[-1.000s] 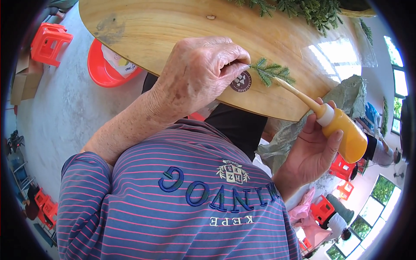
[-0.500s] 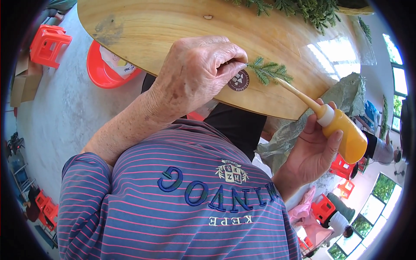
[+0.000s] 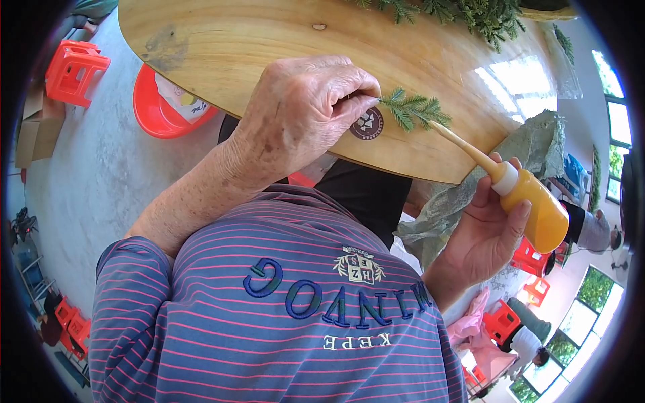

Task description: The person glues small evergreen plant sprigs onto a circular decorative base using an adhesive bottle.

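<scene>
Over the near edge of the table, my left hand (image 3: 302, 107) pinches a small green fir sprig (image 3: 411, 107) by its stem end, between thumb and fingers. The needles point to the right. My right hand (image 3: 485, 232) is wrapped round an orange squeeze bottle (image 3: 535, 216) with a white collar and a long tapered nozzle (image 3: 463, 144). The bottle is tilted, its nozzle pointing up and left. The nozzle tip is at the right end of the sprig; whether they touch I cannot tell.
The wooden table (image 3: 262, 33) bears a heap of fir greenery (image 3: 480, 20) at its far right. A crumpled grey-green sheet (image 3: 537, 144) hangs at the right edge. A red basin (image 3: 151, 107) and a red stool (image 3: 75, 72) stand on the floor at left. People sit at far right.
My left hand and the fir sprig have shifted very slightly to the left. The bottle in my right hand stays almost where it was.
</scene>
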`<action>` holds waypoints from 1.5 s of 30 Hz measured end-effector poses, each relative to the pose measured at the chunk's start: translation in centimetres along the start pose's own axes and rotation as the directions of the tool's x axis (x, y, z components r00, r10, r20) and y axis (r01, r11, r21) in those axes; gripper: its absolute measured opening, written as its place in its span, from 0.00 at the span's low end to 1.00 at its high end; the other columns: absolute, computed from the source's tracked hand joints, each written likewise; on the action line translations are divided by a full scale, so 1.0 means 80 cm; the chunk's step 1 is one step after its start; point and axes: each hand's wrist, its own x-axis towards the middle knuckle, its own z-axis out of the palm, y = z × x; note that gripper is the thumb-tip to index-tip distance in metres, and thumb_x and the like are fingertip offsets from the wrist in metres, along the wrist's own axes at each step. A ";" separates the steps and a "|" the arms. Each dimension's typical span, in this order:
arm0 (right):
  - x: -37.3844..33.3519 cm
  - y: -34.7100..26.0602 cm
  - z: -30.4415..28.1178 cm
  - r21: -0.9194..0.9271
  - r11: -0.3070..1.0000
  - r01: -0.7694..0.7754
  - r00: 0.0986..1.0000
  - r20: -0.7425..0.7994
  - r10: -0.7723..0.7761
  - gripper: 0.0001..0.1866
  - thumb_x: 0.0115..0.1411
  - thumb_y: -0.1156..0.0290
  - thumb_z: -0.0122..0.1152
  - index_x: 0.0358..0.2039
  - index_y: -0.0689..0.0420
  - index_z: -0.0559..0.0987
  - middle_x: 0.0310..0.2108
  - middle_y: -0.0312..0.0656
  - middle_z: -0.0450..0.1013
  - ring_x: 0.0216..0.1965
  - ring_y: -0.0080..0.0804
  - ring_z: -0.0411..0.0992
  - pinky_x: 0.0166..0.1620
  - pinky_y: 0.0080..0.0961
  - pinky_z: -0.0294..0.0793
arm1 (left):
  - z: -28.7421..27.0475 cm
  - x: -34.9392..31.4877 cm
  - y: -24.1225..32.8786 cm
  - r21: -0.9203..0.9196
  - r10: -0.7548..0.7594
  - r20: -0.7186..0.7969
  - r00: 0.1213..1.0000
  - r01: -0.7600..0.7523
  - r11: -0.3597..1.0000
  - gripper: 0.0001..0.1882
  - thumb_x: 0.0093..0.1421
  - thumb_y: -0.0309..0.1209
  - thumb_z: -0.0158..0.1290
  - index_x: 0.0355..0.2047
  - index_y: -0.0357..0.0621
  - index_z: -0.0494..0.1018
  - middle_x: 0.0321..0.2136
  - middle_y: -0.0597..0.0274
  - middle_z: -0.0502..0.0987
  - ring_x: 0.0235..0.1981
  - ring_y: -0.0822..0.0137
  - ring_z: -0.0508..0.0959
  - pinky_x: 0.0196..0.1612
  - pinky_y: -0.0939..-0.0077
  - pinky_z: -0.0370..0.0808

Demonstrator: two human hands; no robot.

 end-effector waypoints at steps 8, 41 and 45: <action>0.001 -0.003 -0.002 0.011 1.000 0.003 1.000 -0.010 -0.003 0.22 0.62 0.71 0.51 0.53 0.68 0.61 0.51 0.61 0.62 0.52 0.59 0.64 0.45 0.35 0.80 | 0.000 0.000 0.000 -0.006 0.003 0.007 1.000 -0.003 1.000 0.05 0.47 0.21 0.60 0.26 0.38 0.76 0.21 0.62 0.75 0.21 0.70 0.75 0.23 0.82 0.71; 0.005 -0.013 -0.024 -0.058 0.996 0.065 0.997 -0.028 -0.067 0.24 0.62 0.71 0.51 0.54 0.69 0.58 0.51 0.63 0.62 0.52 0.60 0.64 0.46 0.36 0.79 | 0.009 0.003 0.006 -0.014 0.021 0.008 1.000 -0.021 1.000 0.06 0.46 0.19 0.60 0.26 0.37 0.76 0.22 0.61 0.76 0.22 0.69 0.76 0.25 0.81 0.71; 0.005 -0.015 -0.028 -0.059 0.996 0.072 0.997 -0.034 -0.074 0.24 0.62 0.71 0.51 0.54 0.69 0.57 0.51 0.64 0.62 0.52 0.61 0.64 0.46 0.36 0.79 | 0.009 0.003 0.007 -0.014 0.014 0.012 1.000 -0.014 1.000 0.06 0.46 0.19 0.60 0.26 0.37 0.76 0.22 0.61 0.76 0.22 0.69 0.76 0.25 0.81 0.71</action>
